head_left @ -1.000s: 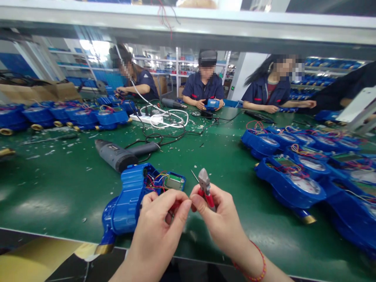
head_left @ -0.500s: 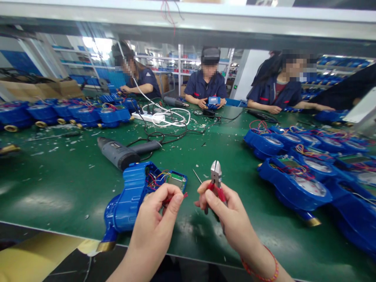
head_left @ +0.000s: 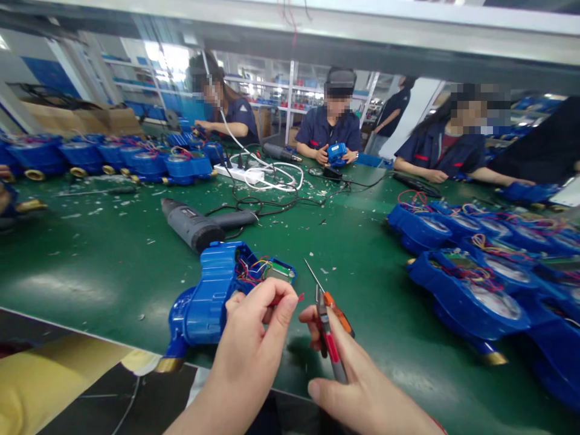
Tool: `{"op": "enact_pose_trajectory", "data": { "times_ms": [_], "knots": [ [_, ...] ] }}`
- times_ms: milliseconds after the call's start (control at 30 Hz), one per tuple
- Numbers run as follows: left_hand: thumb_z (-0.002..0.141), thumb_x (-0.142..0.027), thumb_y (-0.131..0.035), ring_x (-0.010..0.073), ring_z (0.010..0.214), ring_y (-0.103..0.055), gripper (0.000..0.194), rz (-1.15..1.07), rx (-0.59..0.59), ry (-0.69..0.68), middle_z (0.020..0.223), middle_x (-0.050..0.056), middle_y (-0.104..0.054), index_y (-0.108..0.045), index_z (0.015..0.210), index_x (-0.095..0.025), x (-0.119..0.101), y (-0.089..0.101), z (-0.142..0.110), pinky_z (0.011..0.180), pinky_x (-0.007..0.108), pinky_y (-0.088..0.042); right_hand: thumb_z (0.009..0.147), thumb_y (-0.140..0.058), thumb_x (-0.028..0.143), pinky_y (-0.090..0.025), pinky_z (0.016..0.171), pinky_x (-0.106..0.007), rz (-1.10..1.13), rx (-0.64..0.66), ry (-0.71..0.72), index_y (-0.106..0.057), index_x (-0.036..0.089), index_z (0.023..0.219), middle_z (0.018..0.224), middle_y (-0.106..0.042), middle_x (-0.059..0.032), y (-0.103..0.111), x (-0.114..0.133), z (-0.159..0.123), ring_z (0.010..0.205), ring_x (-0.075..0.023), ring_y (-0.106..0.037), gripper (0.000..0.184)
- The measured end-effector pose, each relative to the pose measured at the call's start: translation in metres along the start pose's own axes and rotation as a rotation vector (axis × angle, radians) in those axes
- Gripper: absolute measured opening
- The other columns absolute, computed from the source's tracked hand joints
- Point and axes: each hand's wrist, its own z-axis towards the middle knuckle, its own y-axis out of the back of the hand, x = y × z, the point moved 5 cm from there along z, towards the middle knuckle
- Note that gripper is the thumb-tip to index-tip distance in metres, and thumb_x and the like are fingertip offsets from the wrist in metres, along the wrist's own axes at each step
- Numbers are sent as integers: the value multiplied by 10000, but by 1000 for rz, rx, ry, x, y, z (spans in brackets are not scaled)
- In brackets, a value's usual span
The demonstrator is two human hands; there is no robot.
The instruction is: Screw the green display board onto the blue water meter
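Note:
My left hand (head_left: 258,335) is closed in a pinch on thin red wires (head_left: 299,297), whose ends poke out past the fingertips. It is in front of a blue water meter (head_left: 211,296) lying on its side, with its brass end at the table's front edge. Colored wires and a small green circuit board (head_left: 281,270) show in the meter's open housing. In my right hand (head_left: 348,368) are red-handled diagonal cutters (head_left: 333,347), jaws pointing away; the thumb is lifted off the handles while the fingers stay around them. A screwdriver with an orange handle (head_left: 339,311) lies just beyond.
A grey heat gun (head_left: 193,225) lies behind the meter. Rows of blue meters stand at right (head_left: 466,296) and left (head_left: 145,163). A white power strip (head_left: 240,174) and cables lie mid-table among scraps. Several co-workers sit opposite, one holding a blue meter part (head_left: 336,154).
The cutters in my right hand have turned and come down lower, and my thumb has come away from them. The screwdriver's orange handle now shows. My left hand keeps its pinch.

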Motion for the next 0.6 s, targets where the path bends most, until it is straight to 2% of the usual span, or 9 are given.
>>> {"op": "enact_pose_trajectory", "data": {
  "times_ms": [100,200,267,367,467,600],
  "knots": [
    [886,-394,-475,195,713,-556,248,-26,53,-12,712,-19,-627,-588,726,-242,-1,-2,1,722,329,-361,842,-493,265,-341,1090,-348,-38,1,116,-404,205,1409,1320,-489,-93,-2,0,0,1310,-238,-405,577],
    [895,-387,-466,187,696,-550,247,-44,63,-16,722,-19,-623,-586,735,-241,-1,-3,3,711,328,-359,911,-475,312,-384,1046,-300,-88,-91,185,-468,227,1378,1245,-544,-73,-1,-3,0,1208,-203,-492,474],
    [903,-384,-462,186,696,-549,247,-42,70,-21,731,-19,-622,-584,741,-242,0,-3,3,703,326,-357,932,-470,346,-443,948,-275,-111,-143,259,-552,228,1263,1113,-588,-57,0,-2,-1,1068,-193,-555,361],
    [904,-359,-463,185,694,-552,236,-32,76,-38,727,-23,-619,-582,737,-242,-1,-4,3,703,327,-354,953,-466,360,-463,810,-255,-166,-190,332,-592,208,1026,965,-593,-41,0,4,-1,908,-177,-572,211],
    [899,-333,-468,185,706,-562,223,-31,73,-58,723,-26,-627,-582,730,-243,-3,-4,2,714,330,-352,973,-448,347,-445,745,-252,-200,-216,355,-543,192,880,893,-583,-33,1,7,0,811,-157,-551,204],
    [898,-338,-464,182,690,-561,231,-25,67,-64,715,-29,-629,-586,727,-244,-4,-2,1,706,329,-351,981,-448,327,-419,698,-243,-234,-238,383,-531,189,853,844,-571,-17,0,6,-1,743,-141,-517,206]
  ]
}}
